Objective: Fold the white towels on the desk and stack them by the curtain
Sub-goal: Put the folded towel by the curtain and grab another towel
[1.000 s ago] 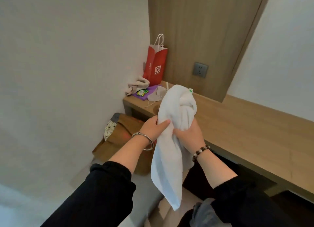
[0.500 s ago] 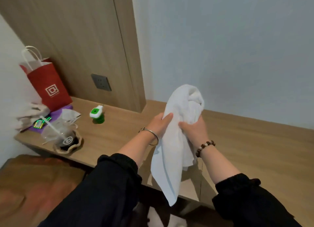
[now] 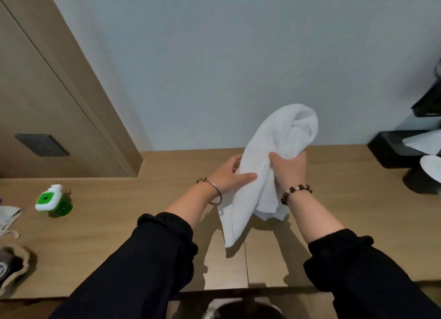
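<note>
Right now both hands are closed on one white towel [image 3: 274, 149], held bunched above the desk [image 3: 143, 225]. The left hand [image 3: 228, 175] grips it from the left side, thumb laid across the front of the cloth and the fingers out of sight behind it. The right hand [image 3: 290, 169] holds the towel's right side with the fingers curled into the folds. A thin metal bangle [image 3: 213, 191] sits on the left wrist and a string of brown beads [image 3: 296, 192] on the right; both sleeves are black.

The towel's rounded, rolled top rises above the hands in front of the pale wall, over the desk's back edge and right of its middle. Its loose end hangs down between the forearms toward the wooden top; whether the tip touches the wood cannot be told.

Well apart, toward the desk's left edge, stands a small green and white bottle [image 3: 51, 200], with a crumpled white face mask [image 3: 8, 216] just beyond it at the frame's border. At the back right corner sits a black tray [image 3: 391, 152] holding white paper.
</note>
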The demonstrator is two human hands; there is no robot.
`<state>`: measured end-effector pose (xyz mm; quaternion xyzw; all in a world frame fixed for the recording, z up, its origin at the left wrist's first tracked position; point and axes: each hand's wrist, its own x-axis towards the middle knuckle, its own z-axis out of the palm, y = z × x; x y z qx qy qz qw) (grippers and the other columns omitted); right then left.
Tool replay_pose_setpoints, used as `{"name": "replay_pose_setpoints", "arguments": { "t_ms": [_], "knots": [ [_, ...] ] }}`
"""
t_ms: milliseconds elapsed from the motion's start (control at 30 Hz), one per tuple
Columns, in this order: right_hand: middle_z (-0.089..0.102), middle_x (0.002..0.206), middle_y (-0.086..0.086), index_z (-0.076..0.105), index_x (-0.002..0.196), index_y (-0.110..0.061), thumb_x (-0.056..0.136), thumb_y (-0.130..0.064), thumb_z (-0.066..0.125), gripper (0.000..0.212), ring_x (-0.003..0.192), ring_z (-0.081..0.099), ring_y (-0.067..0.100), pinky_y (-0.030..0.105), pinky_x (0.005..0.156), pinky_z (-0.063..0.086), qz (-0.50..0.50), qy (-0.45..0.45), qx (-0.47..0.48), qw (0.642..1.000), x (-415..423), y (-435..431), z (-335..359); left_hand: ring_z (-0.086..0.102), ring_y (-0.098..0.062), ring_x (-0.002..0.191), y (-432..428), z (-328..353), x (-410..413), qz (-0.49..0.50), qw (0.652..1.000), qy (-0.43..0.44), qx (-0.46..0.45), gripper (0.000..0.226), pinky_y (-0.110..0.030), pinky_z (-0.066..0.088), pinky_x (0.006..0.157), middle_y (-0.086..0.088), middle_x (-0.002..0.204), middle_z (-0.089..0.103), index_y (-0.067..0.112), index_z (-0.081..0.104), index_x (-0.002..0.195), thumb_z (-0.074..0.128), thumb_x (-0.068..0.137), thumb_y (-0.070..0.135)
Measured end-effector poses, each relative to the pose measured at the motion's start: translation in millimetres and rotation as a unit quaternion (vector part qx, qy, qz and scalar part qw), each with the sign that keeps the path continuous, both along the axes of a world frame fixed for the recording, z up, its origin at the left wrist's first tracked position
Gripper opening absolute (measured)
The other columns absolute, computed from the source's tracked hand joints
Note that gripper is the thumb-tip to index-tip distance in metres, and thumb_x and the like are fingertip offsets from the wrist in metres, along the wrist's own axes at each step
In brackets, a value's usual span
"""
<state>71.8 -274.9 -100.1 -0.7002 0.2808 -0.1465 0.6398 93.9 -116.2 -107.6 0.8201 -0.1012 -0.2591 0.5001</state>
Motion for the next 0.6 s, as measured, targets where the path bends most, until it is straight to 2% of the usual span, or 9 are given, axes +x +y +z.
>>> {"name": "replay_pose_setpoints", "arguments": {
  "t_ms": [100,233,300,433,500,600],
  "knots": [
    [0.061,0.097,-0.006,0.044,0.097,-0.027,0.069,-0.024,0.069,0.038,0.094,0.062,0.022,0.037,0.081,0.052,-0.008,-0.004,-0.042,0.999,-1,-23,10,0.048,-0.014,0.118,-26,4,-4,-0.055,0.997,-0.048,0.02,0.08,-0.03,0.042,0.097,0.006,0.135,0.048,0.023,0.033,0.141,0.077,0.075,0.032],
    [0.059,0.096,-0.007,0.041,0.102,-0.024,0.072,-0.026,0.071,0.042,0.092,0.061,0.022,0.04,0.081,0.053,0.043,-0.002,-0.065,0.997,0,-57,14,0.055,-0.017,0.099,-71,5,-11,-0.081,0.979,-0.177,0.055,0.056,-0.023,0.041,0.072,0.003,0.11,0.056,0.02,0.049,0.123,0.074,0.073,0.019],
    [0.058,0.096,-0.006,0.041,0.106,-0.022,0.075,-0.027,0.072,0.044,0.093,0.06,0.021,0.039,0.081,0.052,0.083,-0.003,-0.087,0.993,1,-77,15,0.058,-0.024,0.097,-92,2,-13,-0.044,0.974,-0.21,0.065,0.047,-0.022,0.04,0.065,-0.001,0.104,0.06,0.017,0.053,0.12,0.066,0.075,0.011],
    [0.062,0.104,-0.003,0.046,0.111,-0.016,0.077,-0.021,0.072,0.042,0.097,0.06,0.019,0.037,0.081,0.052,0.176,-0.009,-0.145,0.974,7,-128,9,0.052,-0.028,0.114,-120,-8,-15,0.037,0.969,-0.226,0.091,0.057,-0.027,0.041,0.086,-0.009,0.129,0.057,0.015,0.047,0.134,0.053,0.079,0.001],
    [0.062,0.103,-0.006,0.049,0.109,-0.02,0.079,-0.015,0.071,0.038,0.096,0.059,0.015,0.029,0.078,0.047,0.217,-0.021,-0.179,0.959,9,-152,4,0.053,-0.032,0.109,-127,-6,-14,0.076,0.949,-0.281,0.121,0.051,-0.025,0.036,0.078,-0.014,0.122,0.059,0.008,0.055,0.125,0.048,0.077,-0.005],
    [0.058,0.1,-0.01,0.05,0.108,-0.025,0.083,-0.008,0.067,0.035,0.094,0.055,0.011,0.022,0.077,0.041,0.26,-0.045,-0.201,0.943,8,-180,-3,0.057,-0.034,0.096,-126,6,-11,0.207,0.907,-0.337,0.142,0.042,-0.027,0.034,0.07,-0.019,0.102,0.065,-0.001,0.065,0.104,0.042,0.07,-0.011]
  ]
}}
